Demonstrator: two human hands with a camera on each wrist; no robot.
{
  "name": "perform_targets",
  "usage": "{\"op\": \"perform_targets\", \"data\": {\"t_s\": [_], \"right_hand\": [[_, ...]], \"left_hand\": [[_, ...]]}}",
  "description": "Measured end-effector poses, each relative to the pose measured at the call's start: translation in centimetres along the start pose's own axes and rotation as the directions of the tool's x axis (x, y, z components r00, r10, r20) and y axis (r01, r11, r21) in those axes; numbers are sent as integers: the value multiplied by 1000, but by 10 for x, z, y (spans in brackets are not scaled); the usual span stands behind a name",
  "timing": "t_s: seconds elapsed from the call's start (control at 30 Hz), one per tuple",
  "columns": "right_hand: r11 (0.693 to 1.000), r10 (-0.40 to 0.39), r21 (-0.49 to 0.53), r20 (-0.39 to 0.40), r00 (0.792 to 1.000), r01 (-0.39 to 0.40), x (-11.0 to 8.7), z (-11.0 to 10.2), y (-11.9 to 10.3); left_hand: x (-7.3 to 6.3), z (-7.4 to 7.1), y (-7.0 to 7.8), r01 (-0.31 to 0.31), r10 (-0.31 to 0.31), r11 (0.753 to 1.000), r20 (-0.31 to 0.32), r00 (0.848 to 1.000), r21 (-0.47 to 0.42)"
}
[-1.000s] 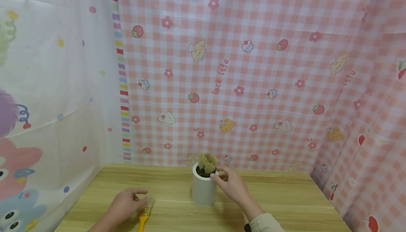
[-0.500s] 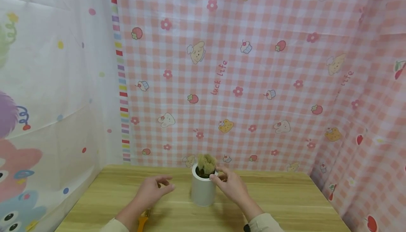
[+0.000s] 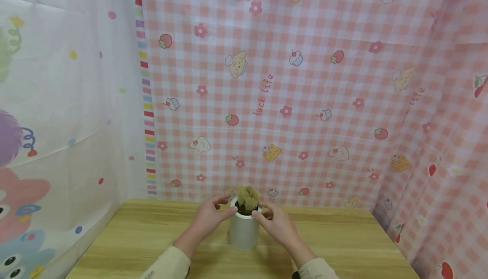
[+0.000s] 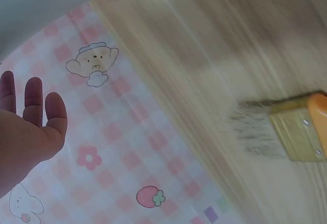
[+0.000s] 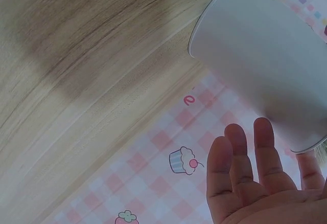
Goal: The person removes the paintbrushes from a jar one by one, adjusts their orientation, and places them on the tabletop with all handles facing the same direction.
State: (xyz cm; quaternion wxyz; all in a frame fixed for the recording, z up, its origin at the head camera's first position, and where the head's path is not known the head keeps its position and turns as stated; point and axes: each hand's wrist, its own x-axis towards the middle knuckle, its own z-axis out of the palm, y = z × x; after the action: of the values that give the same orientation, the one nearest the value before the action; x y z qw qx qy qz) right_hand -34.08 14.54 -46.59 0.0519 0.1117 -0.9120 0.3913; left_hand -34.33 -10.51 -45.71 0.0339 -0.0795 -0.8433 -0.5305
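A pale grey, cylindrical flowerpot [image 3: 244, 233] with a white rim stands upright on the table. Dark soil and a fluffy yellow-green tuft [image 3: 248, 198] fill its mouth. My right hand [image 3: 280, 224] holds the pot's right side by the rim, thumb in front and forefinger farther back; the other fingers lie along the wall in the right wrist view. On the opposite side my left hand [image 3: 209, 217] has its thumb tip right at the rim, and its fingers stand apart from the wall in the left wrist view. A paintbrush [image 4: 296, 129] lies on the table beneath the left wrist.
The wooden table [image 3: 343, 245] ends at a pink-checked curtain [image 3: 305, 84] close behind the pot. White cloth [image 3: 84, 101] hangs along the left side, and more checked cloth [image 3: 450, 164] hangs on the right.
My left hand has left the paintbrush and moved right and forward to the pot's left rim. Its forearm now covers the brush in the head view. My right hand stays at the rim.
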Motion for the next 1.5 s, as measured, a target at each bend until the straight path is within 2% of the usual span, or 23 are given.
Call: {"op": "perform_targets", "data": {"t_s": [0.17, 0.4, 0.63, 0.9, 1.13, 1.5], "right_hand": [[1000, -2, 11, 5, 1000, 2, -1, 0, 2], [1000, -9, 10, 1, 1000, 9, -1, 0, 3], [1000, -16, 12, 0, 1000, 16, -2, 1, 2], [1000, -17, 17, -4, 1000, 17, -1, 2, 0], [1000, -18, 16, -12, 1000, 19, -1, 2, 0], [1000, -11, 9, -18, 1000, 12, -1, 1, 2]], "left_hand": [[6, 7, 2, -6, 6, 1000, 23, 1000, 3], [13, 16, 2, -30, 29, 999, 24, 999, 15], [14, 22, 8, -19, 19, 1000, 21, 1000, 15], [14, 26, 10, -10, 10, 1000, -9, 1000, -18], [15, 28, 10, -5, 4, 1000, -43, 999, -9], [20, 32, 13, -91, 85, 995, -123, 989, -47]]}}
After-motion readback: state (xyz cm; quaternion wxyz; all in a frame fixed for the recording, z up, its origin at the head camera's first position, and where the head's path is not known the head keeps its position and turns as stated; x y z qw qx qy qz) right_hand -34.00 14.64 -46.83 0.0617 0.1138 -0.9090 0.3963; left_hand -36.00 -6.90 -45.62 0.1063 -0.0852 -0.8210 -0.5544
